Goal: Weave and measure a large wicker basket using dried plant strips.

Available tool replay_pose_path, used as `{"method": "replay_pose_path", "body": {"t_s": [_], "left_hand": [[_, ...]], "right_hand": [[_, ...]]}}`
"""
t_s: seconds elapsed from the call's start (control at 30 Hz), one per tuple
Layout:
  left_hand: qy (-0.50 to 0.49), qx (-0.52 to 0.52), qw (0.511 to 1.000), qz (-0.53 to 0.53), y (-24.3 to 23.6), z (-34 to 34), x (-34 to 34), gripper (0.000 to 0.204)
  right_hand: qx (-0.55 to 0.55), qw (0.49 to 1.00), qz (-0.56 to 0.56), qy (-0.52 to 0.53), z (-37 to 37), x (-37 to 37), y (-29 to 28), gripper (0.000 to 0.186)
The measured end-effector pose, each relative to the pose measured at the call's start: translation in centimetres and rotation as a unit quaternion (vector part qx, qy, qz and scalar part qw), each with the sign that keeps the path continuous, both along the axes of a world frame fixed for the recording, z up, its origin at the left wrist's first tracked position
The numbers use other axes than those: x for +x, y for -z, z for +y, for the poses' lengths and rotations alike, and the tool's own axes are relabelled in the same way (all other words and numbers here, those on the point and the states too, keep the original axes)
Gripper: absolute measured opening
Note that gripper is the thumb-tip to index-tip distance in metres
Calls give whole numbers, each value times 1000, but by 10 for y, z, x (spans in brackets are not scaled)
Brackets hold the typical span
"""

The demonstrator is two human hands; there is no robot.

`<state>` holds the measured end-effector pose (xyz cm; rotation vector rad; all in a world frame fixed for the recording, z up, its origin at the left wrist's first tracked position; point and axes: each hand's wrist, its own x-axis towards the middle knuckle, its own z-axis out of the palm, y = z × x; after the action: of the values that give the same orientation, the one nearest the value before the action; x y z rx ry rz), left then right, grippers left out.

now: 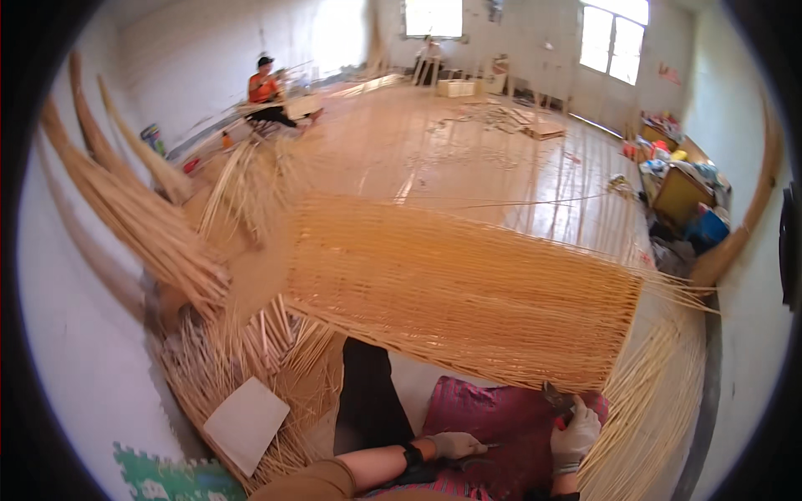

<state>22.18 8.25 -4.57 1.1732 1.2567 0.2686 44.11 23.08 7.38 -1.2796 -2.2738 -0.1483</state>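
Note:
A large woven wicker panel [468, 292] stretches across in front of me, its lower right corner just above my lap. My right hand [576, 434], in a pale glove, is closed on red-handled shears [555, 397], whose dark head touches the panel's lower edge near that corner. Resting over the dark red cloth [510, 426] on my lap is my left hand [455, 445], also gloved. Its fingers are closed, and a small thin thing shows by the fingertips, too small to name. Loose wicker ends [681, 290] stick out past the panel's right edge.
Bundles of long wicker rods [138, 213] lean at the left wall; loose rods [652, 401] lie at right. A cardboard sheet [246, 424] and a green foam mat [171, 476] are at lower left. A person in orange [264, 88] sits far back. Boxes [681, 196] stand right.

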Motion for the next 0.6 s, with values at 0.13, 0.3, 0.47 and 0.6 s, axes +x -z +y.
{"method": "replay_pose_path", "body": {"t_s": [0.13, 0.3, 0.47, 0.6], "left_hand": [[-17, 58, 997, 51, 5, -4, 1, 58], [-1, 42, 998, 42, 20, -3, 2, 58], [22, 20, 999, 12, 32, 1, 2, 54], [24, 81, 994, 67, 28, 3, 1, 57]], "right_hand": [[-12, 1000, 17, -4, 1, -3, 1, 69], [24, 1000, -11, -3, -1, -4, -5, 68], [23, 999, 26, -38, -1, 2, -9, 60], [12, 998, 42, -37, 2, 7, -10, 50]]}}
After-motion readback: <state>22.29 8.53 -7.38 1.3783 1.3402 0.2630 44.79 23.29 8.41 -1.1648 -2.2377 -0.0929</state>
